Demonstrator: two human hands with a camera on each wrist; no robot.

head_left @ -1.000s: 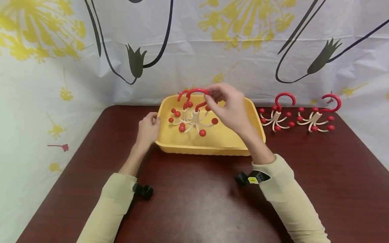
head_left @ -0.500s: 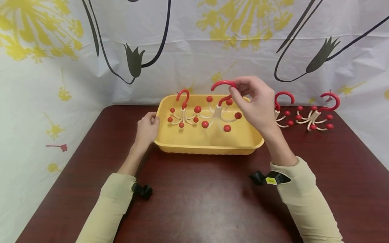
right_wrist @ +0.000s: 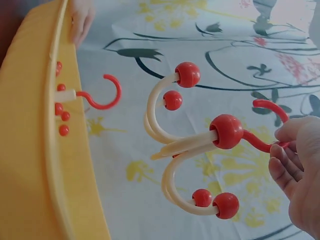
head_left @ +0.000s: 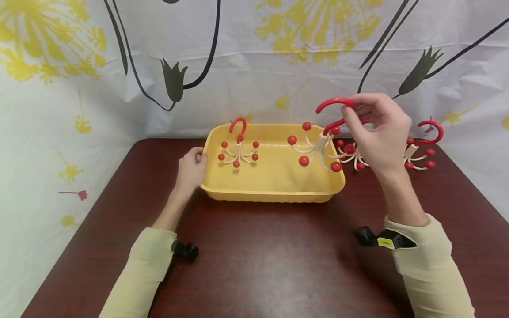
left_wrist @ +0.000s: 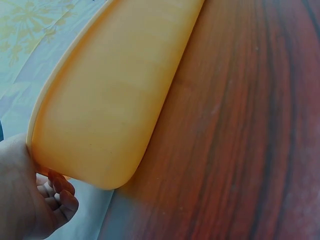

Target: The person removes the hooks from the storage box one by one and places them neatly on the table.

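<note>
My right hand (head_left: pixel 381 132) pinches the red hook of a cream multi-arm hanger (head_left: pixel 321 143) with red ball tips. The hanger hangs upright in the air over the right end of a yellow tray (head_left: pixel 270 193). In the right wrist view, thumb and fingers close on the hook, and the held hanger (right_wrist: pixel 190 142) is near the camera. At the tray's left edge, my left hand (head_left: pixel 192 168) grips the rim; its curled fingers (left_wrist: pixel 64 197) show in the left wrist view. A second hanger (head_left: pixel 238 152) stands inside the tray on the left.
To the right of the tray, two similar hangers stand on the dark wooden table (head_left: pixel 254 247): one partly hidden behind the held hanger and right hand, the other hanger (head_left: pixel 434 132) farther right. A patterned white cloth (head_left: pixel 238 57) hangs behind the table.
My right hand has carried the hanger rightward and slightly up, from beside the other hanger to the tray's right end. The left hand has stayed on the rim.
</note>
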